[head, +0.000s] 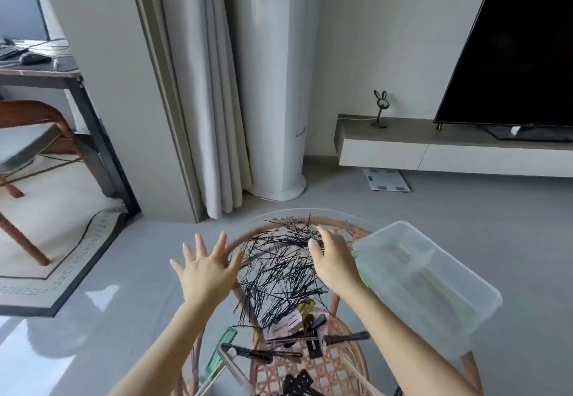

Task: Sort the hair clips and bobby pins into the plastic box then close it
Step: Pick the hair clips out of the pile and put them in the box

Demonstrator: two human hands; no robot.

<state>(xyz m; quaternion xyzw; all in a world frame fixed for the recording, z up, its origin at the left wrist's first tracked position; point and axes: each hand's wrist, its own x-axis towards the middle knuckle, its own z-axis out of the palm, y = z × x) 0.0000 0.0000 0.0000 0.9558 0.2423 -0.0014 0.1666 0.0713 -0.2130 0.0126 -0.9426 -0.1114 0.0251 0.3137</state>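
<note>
A big heap of black bobby pins [279, 271] lies on the round glass-topped rattan table [347, 228]. Below the heap lie several hair clips [307, 333], black, pink and gold, and a green one [221, 352] at the near left. A clear plastic box [424, 274] stands open at the table's right edge, with pale sticks and something green inside. My left hand [206, 268] hovers with fingers spread at the heap's left edge. My right hand [333, 259] is curved over the heap's right side, fingertips down among the pins; what they grip is hidden.
Grey floor surrounds the table. A white column [273, 85] and curtain stand behind it. At the right is a low TV bench [434, 147] with a black screen. A wooden chair [31, 135], desk and rug are at the left.
</note>
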